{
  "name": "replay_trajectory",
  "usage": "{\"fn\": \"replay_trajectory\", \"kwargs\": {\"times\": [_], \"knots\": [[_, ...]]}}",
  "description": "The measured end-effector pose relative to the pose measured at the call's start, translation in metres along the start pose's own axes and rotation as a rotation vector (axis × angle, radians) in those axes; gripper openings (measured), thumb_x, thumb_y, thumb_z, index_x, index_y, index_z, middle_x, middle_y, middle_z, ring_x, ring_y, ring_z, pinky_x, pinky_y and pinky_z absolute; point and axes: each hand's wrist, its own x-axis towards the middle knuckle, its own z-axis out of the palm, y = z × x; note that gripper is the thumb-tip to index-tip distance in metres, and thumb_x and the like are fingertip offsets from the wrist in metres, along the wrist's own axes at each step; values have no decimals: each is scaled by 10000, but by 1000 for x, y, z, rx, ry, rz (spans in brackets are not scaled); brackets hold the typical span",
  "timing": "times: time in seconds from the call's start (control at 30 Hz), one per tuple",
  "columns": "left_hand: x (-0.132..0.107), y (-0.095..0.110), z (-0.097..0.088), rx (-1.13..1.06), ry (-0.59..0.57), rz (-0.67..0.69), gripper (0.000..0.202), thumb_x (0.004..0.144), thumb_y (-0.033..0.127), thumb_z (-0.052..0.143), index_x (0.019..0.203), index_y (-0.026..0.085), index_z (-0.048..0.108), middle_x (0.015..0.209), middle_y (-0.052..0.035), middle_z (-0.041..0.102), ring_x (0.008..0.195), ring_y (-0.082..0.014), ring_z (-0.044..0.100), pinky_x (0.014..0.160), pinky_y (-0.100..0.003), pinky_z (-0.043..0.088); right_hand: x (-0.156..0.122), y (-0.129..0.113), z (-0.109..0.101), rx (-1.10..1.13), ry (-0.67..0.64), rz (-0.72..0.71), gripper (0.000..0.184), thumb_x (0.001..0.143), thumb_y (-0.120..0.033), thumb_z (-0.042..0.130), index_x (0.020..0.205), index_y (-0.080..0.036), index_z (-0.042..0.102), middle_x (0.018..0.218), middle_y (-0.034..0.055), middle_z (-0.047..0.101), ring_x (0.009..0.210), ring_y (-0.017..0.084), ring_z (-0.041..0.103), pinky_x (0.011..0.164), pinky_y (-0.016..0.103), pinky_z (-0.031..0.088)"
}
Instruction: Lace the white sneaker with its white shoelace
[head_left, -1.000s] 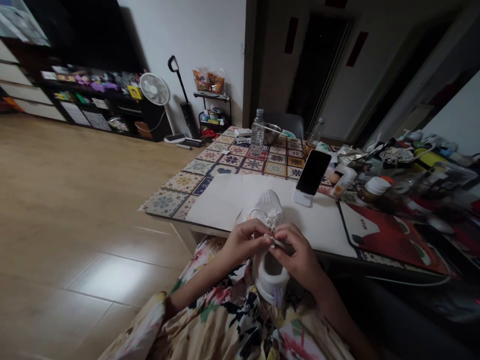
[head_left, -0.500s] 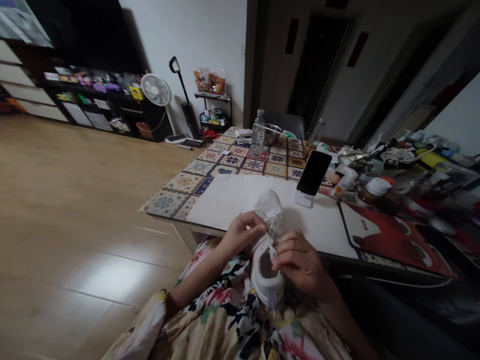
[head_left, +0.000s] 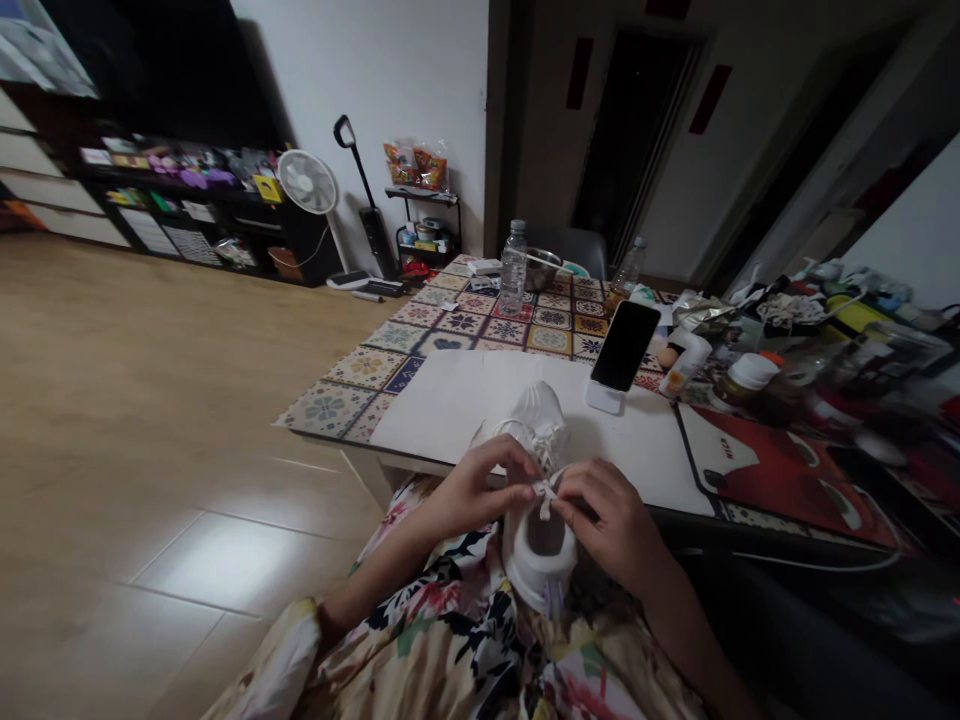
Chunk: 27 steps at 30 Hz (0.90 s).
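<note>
A white lace-up shoe [head_left: 541,575] rests with its heel towards me on my lap and its toe over the table edge. White shoelace [head_left: 546,490] runs between my two hands just above the shoe's opening. My left hand [head_left: 487,485] pinches the lace from the left, thumb and forefinger together. From the right, my right hand [head_left: 607,510] grips another part of the lace between thumb and fingers. Whether the lace is looped or knotted there is too small to tell.
A white sheet [head_left: 442,400] lies on the patterned table [head_left: 330,405]. Beyond the shoe stands a phone [head_left: 628,345] on a white stand. A plastic bottle [head_left: 514,270] and a metal bowl [head_left: 541,268] are farther back. Jars, a red laptop-like case [head_left: 780,470] and clutter fill the right side.
My right hand has moved up and closer to my left hand, bringing the lace above the shoe opening. The left hand has shifted slightly down, and the fingertips now nearly meet.
</note>
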Motion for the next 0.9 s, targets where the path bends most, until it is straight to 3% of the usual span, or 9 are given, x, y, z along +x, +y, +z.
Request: {"fn": "replay_trajectory", "kwargs": {"times": [0.1, 0.23, 0.33, 0.4, 0.47, 0.53, 0.63, 0.77, 0.9], "knots": [[-2, 8, -2, 49, -128, 15, 280, 813, 387, 705, 962, 155, 655, 956, -77, 642, 858, -184, 583, 797, -285, 467, -4, -8, -9, 189, -56, -58, 204, 969, -302, 538, 794, -234, 618, 818, 46, 678, 826, 207, 617, 807, 390, 482], [-2, 12, 0, 98, -115, 19, 180, 828, 303, 687, 932, 157, 671, 964, -78, 643, 897, -186, 587, 839, -296, 465, -18, -16, -28, 613, -293, -216, 459, 961, -578, 442, 655, -275, 601, 627, -21, 659, 638, 158, 643, 719, 335, 533], [-3, 14, 5, 101, -111, 39, 122, 859, 264, 638, 912, 157, 666, 944, -74, 634, 899, -182, 589, 828, -282, 464, -18, -10, -32, 621, -285, -115, 492, 904, -679, 448, 678, -273, 608, 666, -4, 671, 638, 171, 648, 669, 324, 537], [-3, 16, 8, 113, -110, 59, 105, 875, 237, 596, 914, 157, 652, 944, -75, 622, 900, -180, 587, 818, -275, 463, -12, -1, -28, 491, -210, 21, 445, 949, -612, 428, 786, -253, 634, 768, 32, 673, 727, 188, 650, 680, 324, 527], [-2, 18, 9, 138, -115, 78, 108, 861, 204, 579, 943, 159, 632, 963, -77, 610, 906, -183, 581, 809, -275, 466, -5, 8, -20, 305, -148, 89, 285, 990, -441, 473, 891, -230, 637, 842, 49, 662, 805, 190, 639, 722, 316, 518], [-2, 20, 10, 165, -121, 87, 110, 821, 170, 583, 928, 164, 606, 958, -73, 598, 889, -185, 571, 785, -272, 468, 0, 13, -12, 200, -141, 64, 108, 962, -273, 534, 974, -220, 627, 912, 59, 660, 881, 195, 628, 787, 319, 514], [-1, 19, 10, 181, -129, 86, 70, 771, 141, 592, 821, 170, 554, 916, -63, 582, 844, -181, 557, 743, -264, 465, 1, 13, -7, 183, -168, -14, 146, 899, -132, 546, 993, -223, 610, 965, 59, 645, 935, 201, 611, 839, 329, 508], [-1, 17, 10, 166, -122, 98, 78, 794, 159, 584, 866, 172, 557, 961, -76, 595, 891, -192, 570, 785, -280, 474, 1, 7, -6, 188, -163, -18, 180, 834, -50, 518, 858, -221, 569, 912, 39, 596, 886, 188, 594, 788, 305, 503], [-2, 18, 9, 133, -130, 100, 31, 835, 194, 586, 853, 172, 575, 1015, -93, 603, 963, -201, 588, 852, -291, 477, 1, 6, -5, 167, -168, -4, 170, 873, -91, 534, 964, -228, 573, 961, 47, 597, 930, 196, 588, 834, 315, 500]]}}
